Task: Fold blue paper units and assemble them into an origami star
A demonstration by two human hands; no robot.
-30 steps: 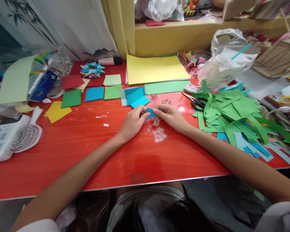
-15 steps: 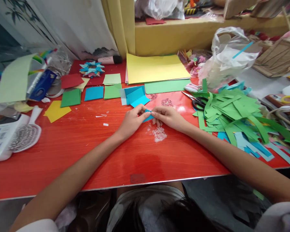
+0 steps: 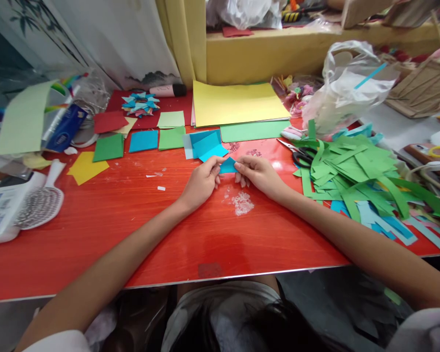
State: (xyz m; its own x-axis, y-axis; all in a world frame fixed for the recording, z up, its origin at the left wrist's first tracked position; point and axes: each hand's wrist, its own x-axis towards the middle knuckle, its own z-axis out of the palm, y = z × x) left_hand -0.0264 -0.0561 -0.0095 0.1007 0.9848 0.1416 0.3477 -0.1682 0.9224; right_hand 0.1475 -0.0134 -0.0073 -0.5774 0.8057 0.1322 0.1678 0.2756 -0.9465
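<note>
A small folded piece of blue paper (image 3: 228, 166) with a pointed top is held up between my two hands, above the red table. My left hand (image 3: 202, 181) pinches its left corner between thumb and finger. On the opposite corner my right hand (image 3: 257, 172) is closed in the same kind of pinch. Just behind my hands lie loose blue paper sheets (image 3: 207, 145), one of them creased. A whitish rough patch (image 3: 242, 203) marks the table below my right hand.
Green paper strips (image 3: 355, 168) heap up at the right, beside black-handled scissors (image 3: 297, 153). Yellow sheets (image 3: 238, 103) lie at the back. Coloured paper squares (image 3: 143, 141) and a folded paper ring (image 3: 141, 104) are left of centre. A white hairbrush (image 3: 40, 205) rests far left.
My hands have moved a little apart. More of the blue paper now shows between them, as a flat pointed shape. Both hands keep their pinch on it.
</note>
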